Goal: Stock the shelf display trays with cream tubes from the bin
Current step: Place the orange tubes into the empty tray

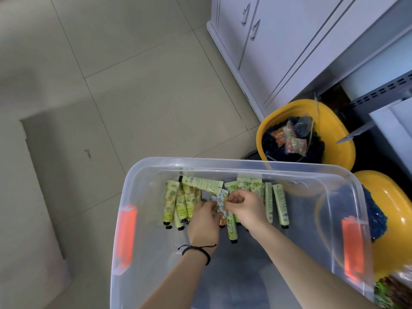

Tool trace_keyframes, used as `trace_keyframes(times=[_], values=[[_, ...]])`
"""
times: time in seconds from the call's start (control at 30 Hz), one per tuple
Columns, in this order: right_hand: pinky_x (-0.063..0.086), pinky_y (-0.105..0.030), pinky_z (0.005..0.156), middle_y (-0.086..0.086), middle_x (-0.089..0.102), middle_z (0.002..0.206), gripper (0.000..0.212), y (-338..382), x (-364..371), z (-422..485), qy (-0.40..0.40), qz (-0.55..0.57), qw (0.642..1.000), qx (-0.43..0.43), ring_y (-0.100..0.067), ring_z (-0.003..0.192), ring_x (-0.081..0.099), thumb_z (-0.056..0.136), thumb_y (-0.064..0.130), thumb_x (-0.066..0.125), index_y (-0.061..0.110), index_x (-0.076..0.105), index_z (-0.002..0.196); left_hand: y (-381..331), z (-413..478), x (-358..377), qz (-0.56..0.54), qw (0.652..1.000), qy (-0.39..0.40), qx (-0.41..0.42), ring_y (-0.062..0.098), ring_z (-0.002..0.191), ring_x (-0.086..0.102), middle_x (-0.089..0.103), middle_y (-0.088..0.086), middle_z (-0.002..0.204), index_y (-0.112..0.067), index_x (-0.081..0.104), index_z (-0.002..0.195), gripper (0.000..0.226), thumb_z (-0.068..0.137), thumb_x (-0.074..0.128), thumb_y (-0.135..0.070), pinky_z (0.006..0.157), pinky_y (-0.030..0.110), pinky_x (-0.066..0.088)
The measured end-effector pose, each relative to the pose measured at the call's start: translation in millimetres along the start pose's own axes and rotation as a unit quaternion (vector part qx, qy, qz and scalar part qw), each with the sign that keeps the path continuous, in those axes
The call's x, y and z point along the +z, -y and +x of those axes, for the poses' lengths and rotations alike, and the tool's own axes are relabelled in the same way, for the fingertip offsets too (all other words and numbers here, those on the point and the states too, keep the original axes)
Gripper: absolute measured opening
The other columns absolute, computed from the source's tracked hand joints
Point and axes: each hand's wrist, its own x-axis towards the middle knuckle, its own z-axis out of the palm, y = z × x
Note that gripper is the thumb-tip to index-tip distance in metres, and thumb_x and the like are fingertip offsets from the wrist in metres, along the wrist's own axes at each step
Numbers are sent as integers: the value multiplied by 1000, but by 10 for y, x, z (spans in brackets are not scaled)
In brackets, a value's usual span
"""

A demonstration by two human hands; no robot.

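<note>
Both hands are down inside the clear bin (245, 165). The right hand (244, 208) pinches the upper end of a white, orange-printed cream tube (221, 206) between thumb and curled fingers. The left hand (204, 221), a black cord (196, 248) at its wrist, has bent fingers against that tube's left edge; whether they grip it I cannot tell. Green tubes (176, 204) lie left of the left hand, more lie right of the right hand, and 1 lies crosswise beyond both. 2 yellow basins (327, 123) sit beyond the right hand.
</note>
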Motion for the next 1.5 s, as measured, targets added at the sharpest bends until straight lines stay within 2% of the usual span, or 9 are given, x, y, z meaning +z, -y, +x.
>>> trace_keyframes(times=[0.13,0.3,0.53,0.67,0.87,1.0,1.2,1.4,1.5], values=[[43,-19,59,7,64,74,7,-9,-19,10,-11,-11,1000,-3,-6,68,58,74,15,73,15,68,78,-18,-7,3,3,1000,-13,8,4,88,45,43,-7,129,-20,55,124,32,93,53,-26,71,21,37],[52,-34,67,6,64,73,14,75,-1,65,5,-107,994,-10,-16,73,63,74,29,74,20,63,74,27,-4,7,11,1000,-9,19,14,106,54,47,-2,131,-19,55,126,34,93,52,-21,74,20,35],[52,-35,70,1,65,80,23,121,-67,109,3,-142,990,-15,-19,77,63,79,35,75,15,63,79,20,10,57,-28,1000,-10,1,12,91,50,47,-1,117,-21,54,115,27,89,59,-24,73,24,38],[40,-28,57,4,57,69,30,42,-156,21,-6,-130,991,-19,-15,67,55,77,31,76,18,51,66,29,4,75,-58,998,-9,21,11,97,54,52,-5,116,-27,48,122,43,84,66,-23,78,27,46],[28,-21,48,-1,48,63,36,-24,-232,-91,-16,-54,998,-14,-11,54,40,79,22,74,13,43,66,3,45,6,87,992,76,50,16,88,55,56,-4,100,-19,59,106,30,82,67,-35,71,30,46],[31,-22,52,0,52,66,31,22,-235,-178,-15,-32,999,-26,-12,58,43,79,21,74,11,47,68,15,-1,-87,137,987,61,63,21,90,60,65,1,100,-18,57,102,16,89,56,-27,63,29,41],[32,-16,50,7,50,67,25,278,-353,-406,-25,-37,997,-55,-7,58,43,77,18,75,15,50,70,-95,-187,-511,95,986,75,115,19,85,58,61,-2,90,-18,57,96,10,87,57,-23,74,36,48],[39,-8,61,13,60,79,18,900,-693,-902,-28,-33,987,-155,9,71,54,77,14,73,20,59,87,-577,-513,-1367,38,978,36,201,4,81,56,57,-15,83,-25,61,99,15,85,62,-22,69,18,42],[39,-12,57,15,59,75,17,1339,-905,-1182,-49,-69,976,-202,11,63,54,78,13,70,27,60,82,-889,-695,-1911,53,968,25,246,-2,80,56,63,-15,83,-32,62,92,14,84,62,-20,68,11,39]])
